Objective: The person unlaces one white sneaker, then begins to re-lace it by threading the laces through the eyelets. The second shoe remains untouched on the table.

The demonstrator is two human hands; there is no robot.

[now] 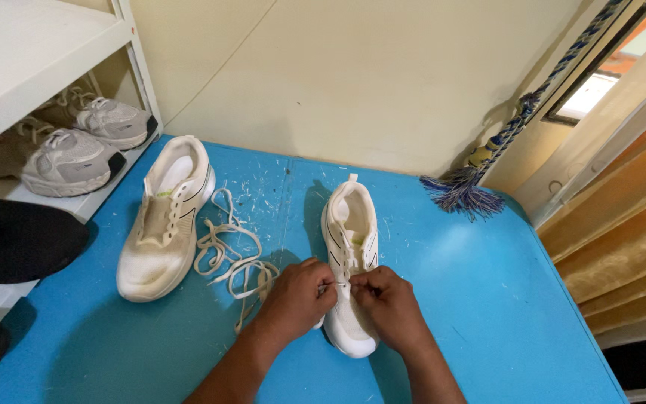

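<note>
With my left hand (298,294) and right hand (387,299) close together pinching the lace (336,283) over the cream sneaker (351,247), I should keep it flat and evenly tensioned through the eyelets.

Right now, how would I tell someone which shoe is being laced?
On the blue table stand two cream shoes. Take the shoe on the right, nearer the middle, with the left hand and the right hand pinching at its laces. The other shoe stands untouched, with a loose lace heaped beside it.

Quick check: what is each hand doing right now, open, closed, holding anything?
Left hand: closed, pinching the lace over the cream sneaker.
Right hand: closed, pinching the same lace.
</note>
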